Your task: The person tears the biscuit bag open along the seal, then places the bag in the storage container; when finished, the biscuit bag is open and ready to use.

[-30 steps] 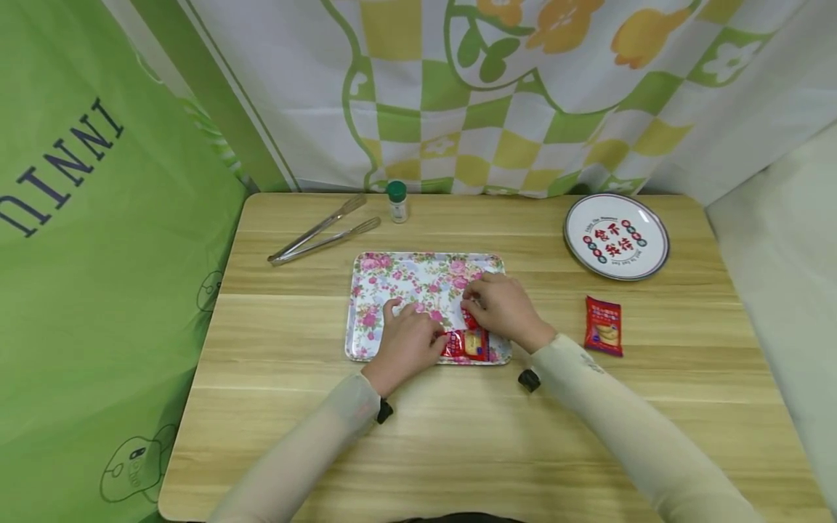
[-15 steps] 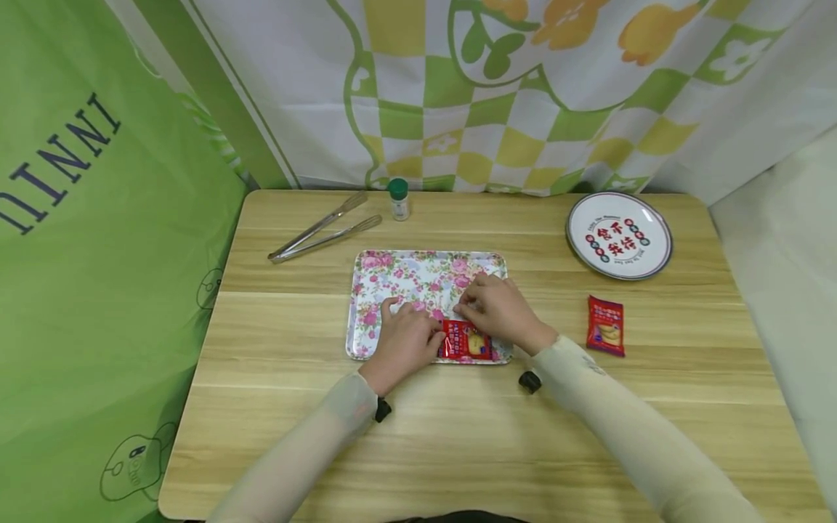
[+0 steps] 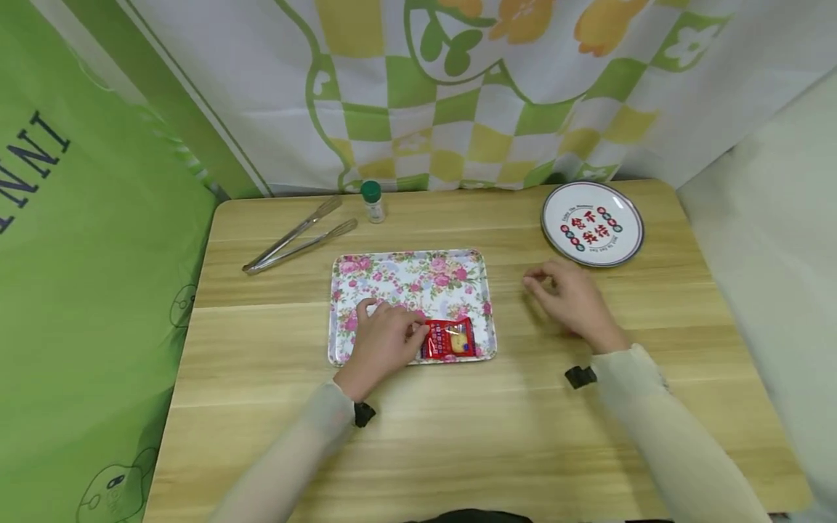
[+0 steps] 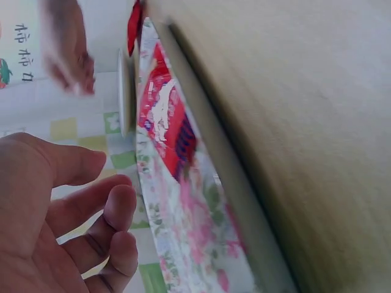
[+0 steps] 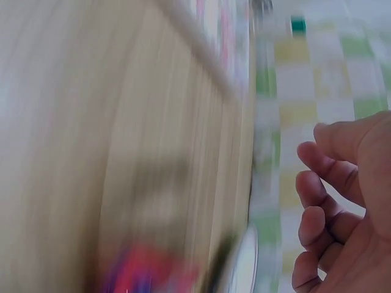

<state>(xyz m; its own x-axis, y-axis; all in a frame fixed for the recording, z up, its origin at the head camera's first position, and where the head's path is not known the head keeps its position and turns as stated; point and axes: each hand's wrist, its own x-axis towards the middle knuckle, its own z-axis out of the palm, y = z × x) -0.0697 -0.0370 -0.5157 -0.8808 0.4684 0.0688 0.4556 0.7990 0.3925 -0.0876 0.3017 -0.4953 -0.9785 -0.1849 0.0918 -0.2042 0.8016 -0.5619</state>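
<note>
A red biscuit packet [image 3: 450, 338] lies flat near the front edge of the flowered tray [image 3: 418, 274]. My left hand [image 3: 384, 336] is over the tray beside the packet's left end. In the left wrist view its fingers [image 4: 120, 204] are loosely bent, holding nothing, apart from the packet. To the right of the tray, my right hand [image 3: 575, 303] hovers over the table with loosely bent, bare fingers. A second red packet [image 5: 149, 271] shows blurred low in the right wrist view. In the head view the right hand hides nearly all of it.
A white plate [image 3: 592, 224] with red lettering stands at the back right. Metal tongs [image 3: 294, 236] lie at the back left, beside a green-capped shaker bottle [image 3: 373, 203]. A checked curtain [image 3: 451, 116] hangs behind the wooden table [image 3: 458, 436].
My right hand has left the packet on the tray and moved right, over the second packet. The left hand stays beside the tray's packet. The head view has shifted a little.
</note>
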